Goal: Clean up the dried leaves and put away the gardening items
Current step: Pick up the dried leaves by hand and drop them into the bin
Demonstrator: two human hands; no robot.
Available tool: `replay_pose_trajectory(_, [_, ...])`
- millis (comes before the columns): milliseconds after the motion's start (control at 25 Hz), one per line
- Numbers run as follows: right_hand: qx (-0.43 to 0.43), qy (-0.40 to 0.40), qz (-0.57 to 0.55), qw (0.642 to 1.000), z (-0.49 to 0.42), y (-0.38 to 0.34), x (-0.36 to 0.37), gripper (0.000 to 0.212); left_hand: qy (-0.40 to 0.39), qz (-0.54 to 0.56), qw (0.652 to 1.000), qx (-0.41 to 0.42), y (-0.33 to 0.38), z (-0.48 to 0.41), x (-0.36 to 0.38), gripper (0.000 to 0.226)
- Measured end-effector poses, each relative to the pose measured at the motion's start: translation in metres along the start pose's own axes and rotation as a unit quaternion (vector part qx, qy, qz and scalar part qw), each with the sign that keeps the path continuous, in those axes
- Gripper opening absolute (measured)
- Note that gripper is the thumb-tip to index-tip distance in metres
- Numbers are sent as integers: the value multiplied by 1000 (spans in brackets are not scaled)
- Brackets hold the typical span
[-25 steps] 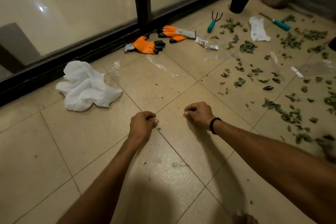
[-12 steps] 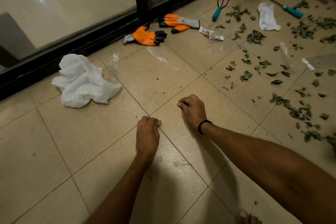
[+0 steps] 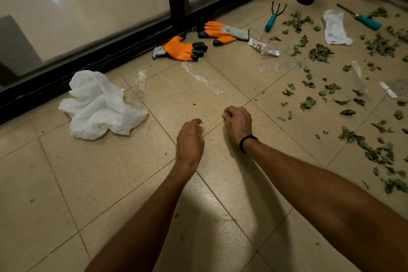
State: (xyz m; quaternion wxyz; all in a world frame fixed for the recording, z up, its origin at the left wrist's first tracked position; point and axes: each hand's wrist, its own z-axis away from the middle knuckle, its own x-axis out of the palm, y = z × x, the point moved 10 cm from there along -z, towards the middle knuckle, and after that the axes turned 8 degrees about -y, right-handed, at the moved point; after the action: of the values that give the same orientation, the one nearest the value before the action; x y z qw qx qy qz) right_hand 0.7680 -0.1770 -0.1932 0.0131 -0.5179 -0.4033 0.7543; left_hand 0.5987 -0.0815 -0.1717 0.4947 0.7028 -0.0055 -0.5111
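Cleanup seems barely begun: the left hand and right hand sit curled on the floor, holding nothing visible, so next they must reach right to gather the scattered dried leaves.

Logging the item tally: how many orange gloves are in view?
2. One orange glove lies beside the black window frame; the second glove lies just beyond it, toward the teal rake. None seems hidden.
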Motion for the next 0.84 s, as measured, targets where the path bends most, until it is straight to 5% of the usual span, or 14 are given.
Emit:
replay_pose_trajectory(240, [-117,27,81,989,1,-8,2,18,6,-117,993,21,4,-20,21,13])
replay_pose_trajectory(440, [-134,6,140,981,-13,-24,9,14,22,-127,992,14,6,-25,23,14])
replay_pose_trajectory(680, [-133,-71,-7,989,-39,-74,32,9,77,54,990,-102,-33,-14,-12,13])
replay_pose_trajectory(840, [-169,-93,59,980,-49,-93,58,16,70,119,982,-127,-70,5,-36,15])
